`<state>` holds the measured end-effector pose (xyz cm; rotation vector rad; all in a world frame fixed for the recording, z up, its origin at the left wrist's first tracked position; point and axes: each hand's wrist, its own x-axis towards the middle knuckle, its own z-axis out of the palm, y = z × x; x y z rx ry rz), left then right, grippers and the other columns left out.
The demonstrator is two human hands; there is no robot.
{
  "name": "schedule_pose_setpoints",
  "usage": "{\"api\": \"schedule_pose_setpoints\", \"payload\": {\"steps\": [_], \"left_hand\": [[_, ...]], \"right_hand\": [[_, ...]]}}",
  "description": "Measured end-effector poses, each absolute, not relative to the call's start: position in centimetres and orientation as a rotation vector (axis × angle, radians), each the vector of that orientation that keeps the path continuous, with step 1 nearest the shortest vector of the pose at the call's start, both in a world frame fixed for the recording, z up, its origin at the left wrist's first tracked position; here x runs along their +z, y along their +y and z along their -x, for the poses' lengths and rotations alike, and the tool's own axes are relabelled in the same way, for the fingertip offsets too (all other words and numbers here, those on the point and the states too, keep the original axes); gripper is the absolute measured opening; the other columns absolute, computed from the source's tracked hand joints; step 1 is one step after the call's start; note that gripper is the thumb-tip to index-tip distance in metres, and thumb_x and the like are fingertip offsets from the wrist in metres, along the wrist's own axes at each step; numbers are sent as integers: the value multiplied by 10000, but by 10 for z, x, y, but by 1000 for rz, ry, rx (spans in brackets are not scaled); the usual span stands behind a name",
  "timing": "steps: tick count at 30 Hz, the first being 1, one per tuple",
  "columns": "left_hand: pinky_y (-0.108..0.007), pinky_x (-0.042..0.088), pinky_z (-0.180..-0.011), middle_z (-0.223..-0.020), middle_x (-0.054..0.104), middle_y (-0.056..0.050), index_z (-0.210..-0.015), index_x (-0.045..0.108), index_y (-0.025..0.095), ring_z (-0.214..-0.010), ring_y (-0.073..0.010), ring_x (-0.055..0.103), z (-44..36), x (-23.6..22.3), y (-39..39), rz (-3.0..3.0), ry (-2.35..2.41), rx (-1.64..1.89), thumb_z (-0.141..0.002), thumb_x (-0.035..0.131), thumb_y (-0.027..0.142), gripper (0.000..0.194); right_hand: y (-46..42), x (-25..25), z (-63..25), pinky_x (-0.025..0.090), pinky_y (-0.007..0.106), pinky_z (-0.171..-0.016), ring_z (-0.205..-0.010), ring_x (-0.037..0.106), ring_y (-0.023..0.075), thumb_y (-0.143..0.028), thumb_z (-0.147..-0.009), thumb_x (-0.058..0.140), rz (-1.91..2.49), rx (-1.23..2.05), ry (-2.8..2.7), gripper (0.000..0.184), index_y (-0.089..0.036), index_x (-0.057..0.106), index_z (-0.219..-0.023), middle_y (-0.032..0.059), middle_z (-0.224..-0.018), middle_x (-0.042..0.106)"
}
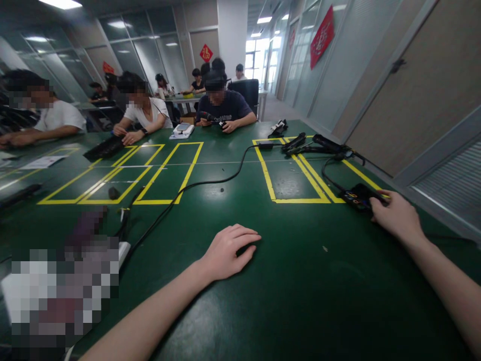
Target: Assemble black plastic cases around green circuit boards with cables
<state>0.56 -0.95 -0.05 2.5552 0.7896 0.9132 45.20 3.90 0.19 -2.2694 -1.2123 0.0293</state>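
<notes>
Your left forearm (158, 318) comes in closest, well left of the black device (358, 195) on the green counter (300, 281). Farthest left of that device sits blurred clutter (93, 260) that can't be made out. Next, a long black cable (212, 182) runs toward the area beyond the device, meeting a small dark block (265, 146) on its far left side. Your left hand (229, 253), left of the device and nearer you, rests palm down, its grip loose and holding nothing. Beyond the device and a little left, black gear (326, 144) lies across yellow tape (300, 201); a short lead (324, 174) seems to join it to the device. Your right hand (398, 213) has its grip closed on the device's right end; any fingers underneath are hidden. You look to be steadying or positioning the device one-handed. Shifting it would call for a secure hold, slack in the short lead, and perhaps your free hand in support.
</notes>
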Motion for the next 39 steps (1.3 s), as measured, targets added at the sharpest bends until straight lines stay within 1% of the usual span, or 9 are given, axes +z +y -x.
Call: {"api": "schedule_pose_setpoints", "payload": {"steps": [2, 5, 8, 10, 12, 19, 24, 31, 39], "left_hand": [[-414, 594, -943, -1183, 780, -86, -1211, 711, 191, -1053, -227, 737, -5, -1, -9, -2557, 786, 902, -999, 576, 185, 251], [-414, 588, -966, -1195, 778, -80, -1208, 713, 202, -1061, -222, 736, -5, -1, -10, -2568, 790, 870, -1002, 579, 192, 247], [-405, 594, -961, -1195, 776, -74, -1204, 717, 199, -1062, -218, 735, -5, 0, -10, -2576, 797, 856, -996, 589, 187, 244], [-404, 595, -957, -1192, 776, -73, -1200, 718, 193, -1059, -218, 736, -5, 0, -10, -2579, 794, 852, -994, 592, 184, 241], [-410, 591, -972, -1195, 776, -74, -1195, 720, 194, -1065, -219, 735, -5, 0, -10, -2578, 791, 848, -998, 585, 187, 239], [-408, 596, -959, -1201, 775, -84, -1198, 733, 214, -1069, -224, 737, -6, 0, -11, -2577, 789, 831, -1005, 569, 204, 253], [-403, 595, -934, -1202, 777, -89, -1182, 739, 199, -1059, -228, 738, -6, 1, -11, -2566, 796, 817, -1007, 566, 206, 246], [-392, 583, -938, -1118, 797, -69, -1144, 754, 215, -1028, -220, 737, -5, 0, -10, -2561, 785, 785, -1005, 558, 216, 240], [-383, 579, -912, -1106, 800, -64, -1123, 756, 216, -1017, -220, 736, -5, -1, -10, -2558, 782, 789, -1011, 556, 223, 230]], "right_hand": [[40, 2, -453, 541, 476, -683, -580, 670, 329, -398, -819, 540, 2309, 92, -1170, 578, -92, 602, -1306, 118, -685, 717], [39, 2, -451, 555, 507, -783, -599, 682, 287, -478, -814, 585, 2313, 144, -1143, 732, -117, 505, -1446, 216, -1148, 745], [37, 2, -446, 549, 519, -842, -884, 717, 356, -563, -760, 648, 2226, 72, -1207, 828, -167, 483, -1468, 215, -1339, 664], [35, 2, -442, 546, 503, -834, -1084, 666, 400, -573, -713, 681, 2156, -6, -1300, 873, -167, 488, -1461, 196, -1291, 668], [34, 4, -438, 540, 467, -778, -1142, 632, 403, -560, -688, 688, 2111, -72, -1402, 876, -170, 502, -1450, 173, -1217, 668], [32, 11, -429, 490, 391, -661, -888, 640, 316, -543, -713, 657, 2007, -191, -1447, 762, -189, 569, -1382, 109, -1020, 631], [32, 11, -430, 464, 370, -599, -698, 621, 276, -583, -707, 594, 2019, -34, -1447, 561, -209, 713, -1109, 64, -810, 665], [29, 11, -439, 461, 354, -569, -623, 612, 252, -885, -638, 574, 1918, -13, -1489, 796, -200, 758, -999, 76, -715, 726], [32, 11, -436, 447, 357, -583, -693, 631, 277, -863, -540, 652, 1934, 56, -1417, 699, -250, 621, -874, 53, -729, 680]]}}
